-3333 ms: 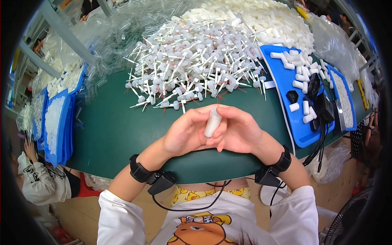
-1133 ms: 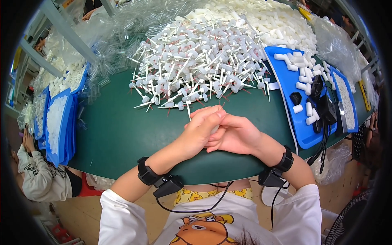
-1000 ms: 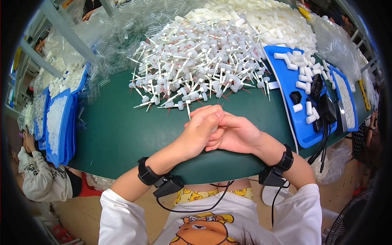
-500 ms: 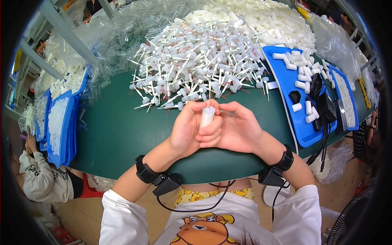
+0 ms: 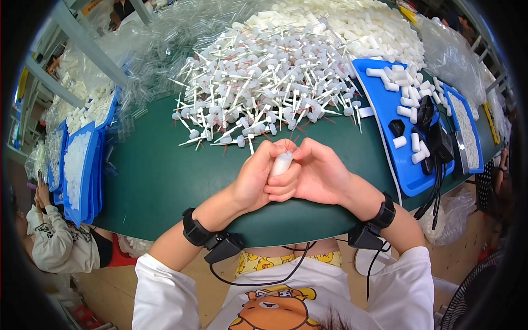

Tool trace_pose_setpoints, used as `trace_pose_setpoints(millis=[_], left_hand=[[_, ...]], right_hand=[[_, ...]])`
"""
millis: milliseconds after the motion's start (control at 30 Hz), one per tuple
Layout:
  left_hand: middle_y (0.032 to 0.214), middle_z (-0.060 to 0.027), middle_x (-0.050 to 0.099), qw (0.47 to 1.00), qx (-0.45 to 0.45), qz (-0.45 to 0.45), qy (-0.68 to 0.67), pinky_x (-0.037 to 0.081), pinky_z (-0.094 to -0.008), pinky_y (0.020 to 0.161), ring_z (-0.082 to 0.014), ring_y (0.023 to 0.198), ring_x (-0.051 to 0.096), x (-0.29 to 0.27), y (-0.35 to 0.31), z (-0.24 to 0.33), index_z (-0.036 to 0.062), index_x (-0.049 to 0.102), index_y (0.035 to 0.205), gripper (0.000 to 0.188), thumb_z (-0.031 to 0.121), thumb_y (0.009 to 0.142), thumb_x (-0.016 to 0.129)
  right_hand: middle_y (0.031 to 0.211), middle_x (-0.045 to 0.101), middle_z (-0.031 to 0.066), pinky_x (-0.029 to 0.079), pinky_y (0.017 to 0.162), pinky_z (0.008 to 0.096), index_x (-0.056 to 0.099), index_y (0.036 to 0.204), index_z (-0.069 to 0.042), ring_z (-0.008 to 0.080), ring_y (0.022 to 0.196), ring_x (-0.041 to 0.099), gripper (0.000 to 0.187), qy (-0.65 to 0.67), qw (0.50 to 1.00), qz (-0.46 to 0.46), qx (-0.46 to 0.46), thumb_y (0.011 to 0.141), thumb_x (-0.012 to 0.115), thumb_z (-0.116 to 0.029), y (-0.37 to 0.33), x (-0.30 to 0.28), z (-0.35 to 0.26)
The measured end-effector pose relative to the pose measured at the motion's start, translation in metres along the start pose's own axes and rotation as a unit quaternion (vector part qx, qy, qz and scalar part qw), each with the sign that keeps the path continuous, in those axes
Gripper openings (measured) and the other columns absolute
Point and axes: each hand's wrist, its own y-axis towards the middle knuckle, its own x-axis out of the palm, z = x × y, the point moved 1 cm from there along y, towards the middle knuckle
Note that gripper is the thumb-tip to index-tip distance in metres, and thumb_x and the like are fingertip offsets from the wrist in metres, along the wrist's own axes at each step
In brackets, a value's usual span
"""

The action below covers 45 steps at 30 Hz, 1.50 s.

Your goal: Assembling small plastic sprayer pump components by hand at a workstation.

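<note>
A small white plastic cylinder [image 5: 282, 163] stands between my hands above the table's near edge, its translucent top turned up and thin red strands rising from it. Wrapped around its body are the curled fingers of my left hand [image 5: 254, 177], with the thumb by the top. My right hand [image 5: 325, 175] presses against it from the other side, thumb and fingertips pinching at the top where the strands come out. Just beyond lies a big pile of white stems with translucent caps and red strands [image 5: 264, 82].
On the right, a blue tray [image 5: 410, 184] holds white cylinders and black devices with cables. More white cylinders [image 5: 352, 27] are heaped at the back. Clear tubes [image 5: 165, 44] spread at back left. Stacked blue trays [image 5: 91, 181] stand left, near a seated person [image 5: 66, 242].
My hands have tilted and shifted the cylinder slightly, and its top sits a little lower. The red strands above it now show more spread out. The pile's near edge has changed slightly.
</note>
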Motion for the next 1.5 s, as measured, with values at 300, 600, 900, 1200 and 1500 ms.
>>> trace_pose_setpoints(millis=[300, 600, 900, 1200, 1500], left_hand=[[0.044, 0.0034, 0.028, 0.997, -0.007, 0.041, 0.064, 0.02, -0.0224, 0.033, -0.0065, 0.033, 0.019, 0.006, 0.001, -0.001, 0.0107, 0.039, 0.083, 0.027, 0.032, 0.093, 0.026], [0.044, 0.0015, 0.036, 0.989, -0.043, -0.078, 0.119, 0.029, -0.0201, 0.035, -0.0063, 0.035, 0.031, 0.023, -0.012, 0.025, 0.0023, 0.051, 0.084, 0.044, 0.041, 0.094, 0.032], [0.087, -0.0099, 0.056, 0.819, -0.099, -0.375, 0.424, 0.044, -0.0326, 0.067, -0.0221, 0.078, 0.057, 0.046, -0.166, 0.017, -0.0041, 0.05, 0.109, 0.037, 0.029, 0.093, 0.045], [0.092, -0.0099, 0.059, 0.701, -0.31, 0.478, 0.429, 0.05, -0.0266, 0.069, -0.0148, 0.078, 0.06, -0.109, -0.255, -0.115, -0.0051, 0.046, 0.113, 0.036, 0.024, 0.091, 0.045], [0.104, -0.0106, 0.057, 0.784, -0.181, 0.482, 0.346, 0.05, -0.0297, 0.073, -0.0193, 0.082, 0.06, -0.133, -0.236, -0.127, -0.0023, 0.049, 0.111, 0.033, 0.02, 0.088, 0.045]], right_hand=[[0.104, 0.053, 0.0167, 0.044, 0.089, 0.0463, 0.046, 0.107, 0.001, 0.0309, 0.094, 0.056, 0.029, -0.009, 1.0, 0.025, -0.009, 0.083, 0.041, -0.016, -0.002, -0.003, 0.001], [0.108, 0.052, 0.0098, 0.042, 0.093, 0.0394, 0.041, 0.12, -0.002, 0.0202, 0.102, 0.053, 0.04, -0.153, 0.982, -0.086, -0.062, 0.083, 0.05, -0.012, -0.003, 0.014, -0.005], [0.093, 0.06, 0.0098, 0.042, 0.085, 0.0316, 0.053, 0.108, 0.002, 0.0181, 0.088, 0.056, 0.044, -0.225, 0.961, -0.023, -0.158, 0.091, 0.045, -0.038, 0.0, 0.01, -0.014], [0.088, 0.06, 0.0076, 0.042, 0.081, 0.03, 0.057, 0.103, 0.001, 0.0164, 0.084, 0.054, 0.041, -0.214, 0.966, -0.012, -0.143, 0.089, 0.047, -0.036, 0.001, 0.01, -0.016], [0.089, 0.059, 0.0085, 0.044, 0.082, 0.0298, 0.055, 0.104, 0.003, 0.0162, 0.085, 0.055, 0.032, -0.288, 0.947, 0.023, -0.139, 0.09, 0.046, -0.024, 0.003, 0.0, -0.014]])
